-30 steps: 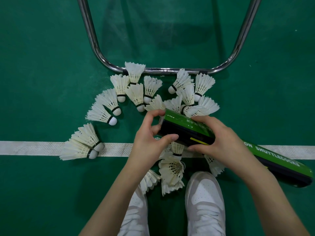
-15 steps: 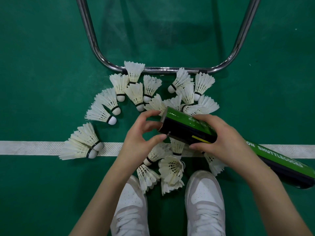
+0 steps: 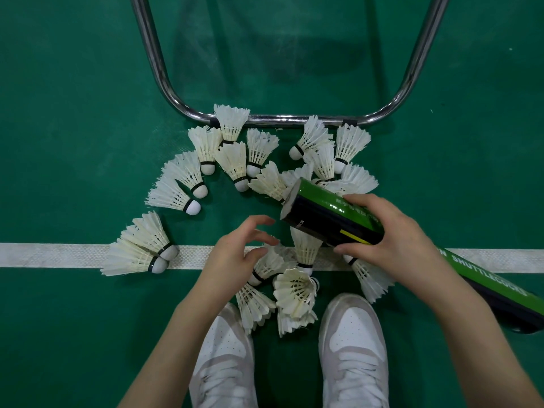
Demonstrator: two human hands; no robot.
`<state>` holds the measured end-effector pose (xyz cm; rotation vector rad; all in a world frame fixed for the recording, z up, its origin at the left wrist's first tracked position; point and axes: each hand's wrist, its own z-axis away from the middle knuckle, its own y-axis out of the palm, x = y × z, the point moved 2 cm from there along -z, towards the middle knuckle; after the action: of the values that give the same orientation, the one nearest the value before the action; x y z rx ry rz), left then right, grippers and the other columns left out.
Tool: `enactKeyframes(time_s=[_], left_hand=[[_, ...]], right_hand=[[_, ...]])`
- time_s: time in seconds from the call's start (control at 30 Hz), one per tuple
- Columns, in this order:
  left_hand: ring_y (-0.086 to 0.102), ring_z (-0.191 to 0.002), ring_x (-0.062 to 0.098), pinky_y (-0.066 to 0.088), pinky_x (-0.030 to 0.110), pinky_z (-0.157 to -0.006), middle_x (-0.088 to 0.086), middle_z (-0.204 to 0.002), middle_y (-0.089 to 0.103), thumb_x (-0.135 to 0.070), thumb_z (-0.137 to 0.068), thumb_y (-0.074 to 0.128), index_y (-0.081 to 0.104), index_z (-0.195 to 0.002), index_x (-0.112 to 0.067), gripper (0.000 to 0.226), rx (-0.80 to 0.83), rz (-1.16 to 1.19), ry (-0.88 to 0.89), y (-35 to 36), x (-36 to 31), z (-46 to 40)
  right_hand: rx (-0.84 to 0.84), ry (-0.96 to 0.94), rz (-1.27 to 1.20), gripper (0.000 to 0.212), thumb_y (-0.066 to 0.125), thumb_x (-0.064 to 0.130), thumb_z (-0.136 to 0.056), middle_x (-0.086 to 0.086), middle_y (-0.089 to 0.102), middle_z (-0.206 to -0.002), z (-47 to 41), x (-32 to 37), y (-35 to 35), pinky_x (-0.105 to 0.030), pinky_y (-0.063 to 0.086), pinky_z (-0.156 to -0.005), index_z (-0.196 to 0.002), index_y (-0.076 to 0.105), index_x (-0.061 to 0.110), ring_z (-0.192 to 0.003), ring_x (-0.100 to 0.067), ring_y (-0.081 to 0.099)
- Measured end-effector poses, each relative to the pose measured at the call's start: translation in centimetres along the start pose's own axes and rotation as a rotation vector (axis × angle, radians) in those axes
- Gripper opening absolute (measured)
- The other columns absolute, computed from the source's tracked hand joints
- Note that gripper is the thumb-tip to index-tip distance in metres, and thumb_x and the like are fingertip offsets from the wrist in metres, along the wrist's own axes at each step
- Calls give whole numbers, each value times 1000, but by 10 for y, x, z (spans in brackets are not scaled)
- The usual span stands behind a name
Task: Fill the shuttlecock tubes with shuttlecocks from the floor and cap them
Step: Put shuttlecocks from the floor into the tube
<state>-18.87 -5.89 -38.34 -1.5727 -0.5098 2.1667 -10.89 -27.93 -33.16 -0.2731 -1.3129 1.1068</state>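
My right hand (image 3: 394,242) grips a long green and black shuttlecock tube (image 3: 326,213) near its mouth end, which points up and to the left above the floor. The tube's far end (image 3: 506,301) runs off to the lower right. My left hand (image 3: 235,254) hovers just left of the tube's mouth with its fingers loosely curled and nothing in them, above a small heap of white shuttlecocks (image 3: 294,290) between my shoes. Several more white feather shuttlecocks (image 3: 232,160) lie scattered in an arc on the green floor ahead.
A bent chrome tube frame (image 3: 282,120) stands on the floor just beyond the shuttlecocks. A white court line (image 3: 59,256) crosses the green floor from left to right. My two white shoes (image 3: 353,343) stand at the bottom of the view.
My left hand has drawn away from the tube's mouth, down and to the left, and now holds nothing. The tube's mouth has lifted slightly in my right hand.
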Motion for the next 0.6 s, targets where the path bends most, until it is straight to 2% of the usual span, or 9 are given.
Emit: enactKeyframes(time_s=[0.13, 0.23, 0.3, 0.33, 0.4, 0.47, 0.53, 0.6], left_hand=[[60, -102, 3, 43, 22, -84, -20, -92, 67, -6, -86, 65, 47, -113, -37, 45, 14, -40, -5, 3, 5, -1], [59, -93, -2, 38, 5, -78, -16, -84, 65, -6, -83, 68, 52, -112, -31, 42, -21, -52, -15, 4, 7, -1], [57, -90, -10, 35, 2, -80, -14, -78, 65, -5, -80, 71, 54, -106, -31, 41, -66, -62, 3, 2, 5, -2], [56, -90, -13, 37, 6, -87, -14, -76, 64, -5, -79, 73, 55, -105, -30, 40, -100, -60, 15, 0, 4, -2], [57, -94, -11, 42, 31, -98, -16, -75, 65, -7, -77, 74, 57, -103, -29, 38, -185, -49, 28, -5, 2, -2], [57, -96, -10, 41, 45, -101, -18, -76, 67, -13, -78, 74, 56, -101, -35, 36, -268, -31, 7, -12, -2, -1], [56, -97, -12, 38, 46, -104, -22, -82, 67, -17, -80, 73, 56, -98, -40, 34, -340, 20, -36, -20, -6, 0], [59, -96, -7, 40, 41, -104, -19, -80, 67, -17, -81, 72, 58, -98, -37, 30, -415, 112, -74, -27, -12, 1]], right_hand=[[4, 3, 8, 68, 77, 41, -63, 13, 51, -115, -1, 0, 0, -38, 41, -94, -123, 44, 39, -105, -13, 50], [8, 4, 5, 68, 77, 42, -63, 14, 51, -115, 0, 0, 1, -38, 41, -94, -123, 44, 39, -105, -13, 50], [6, 1, -2, 68, 77, 42, -62, 15, 50, -113, 0, -1, 2, -38, 41, -94, -122, 44, 40, -105, -12, 51], [5, 1, -4, 68, 76, 43, -62, 16, 50, -113, 0, -1, 2, -39, 42, -93, -122, 44, 40, -104, -13, 51], [4, 3, -4, 69, 75, 45, -61, 16, 50, -113, 0, -2, 2, -40, 42, -93, -122, 44, 41, -104, -14, 51], [2, 2, -2, 69, 75, 46, -61, 16, 50, -113, -1, -2, 2, -41, 42, -94, -121, 43, 42, -104, -15, 51], [0, 0, -2, 68, 74, 47, -61, 18, 49, -112, -1, -2, 2, -40, 41, -94, -121, 42, 43, -104, -14, 50], [1, 0, -2, 67, 75, 46, -62, 20, 47, -109, -1, -1, 3, -38, 40, -95, -121, 43, 43, -103, -12, 50]])
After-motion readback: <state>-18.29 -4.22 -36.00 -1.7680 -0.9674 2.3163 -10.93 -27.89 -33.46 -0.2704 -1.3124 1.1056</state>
